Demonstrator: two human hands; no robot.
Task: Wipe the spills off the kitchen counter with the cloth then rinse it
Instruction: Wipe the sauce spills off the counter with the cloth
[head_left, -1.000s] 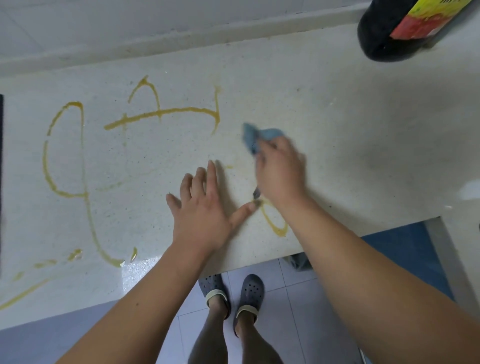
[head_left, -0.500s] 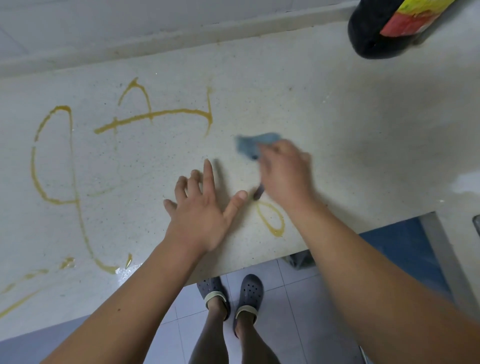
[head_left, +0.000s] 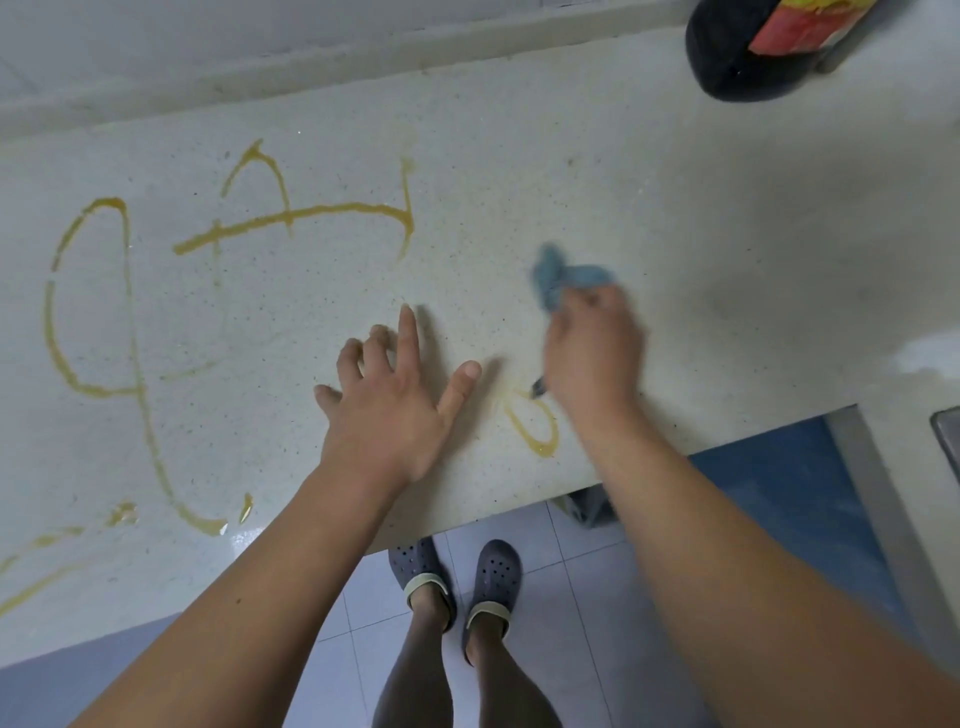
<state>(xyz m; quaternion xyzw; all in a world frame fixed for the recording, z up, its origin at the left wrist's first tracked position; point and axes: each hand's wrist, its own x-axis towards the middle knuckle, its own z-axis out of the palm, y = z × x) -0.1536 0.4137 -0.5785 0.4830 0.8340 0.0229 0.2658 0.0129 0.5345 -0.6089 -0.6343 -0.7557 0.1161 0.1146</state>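
Observation:
A pale speckled kitchen counter (head_left: 519, 156) carries yellow-brown spill lines: long strokes (head_left: 291, 218) at the left and middle, and a small loop (head_left: 535, 426) near the front edge. My right hand (head_left: 592, 358) grips a blue cloth (head_left: 563, 280) and presses it on the counter just behind that loop; the cloth sticks out beyond my fingers and the hand is motion-blurred. My left hand (head_left: 395, 400) lies flat on the counter with fingers spread, left of the loop and apart from the cloth.
A dark bottle (head_left: 748, 52) with a red and yellow label stands at the counter's back right. A sink edge (head_left: 945, 436) shows at the far right. The counter's front edge runs just behind my wrists, with tiled floor and my feet below.
My right hand with the cloth has shifted slightly right and back over the counter. The left hand stays flat in place. The loop of spill near the edge looks unchanged.

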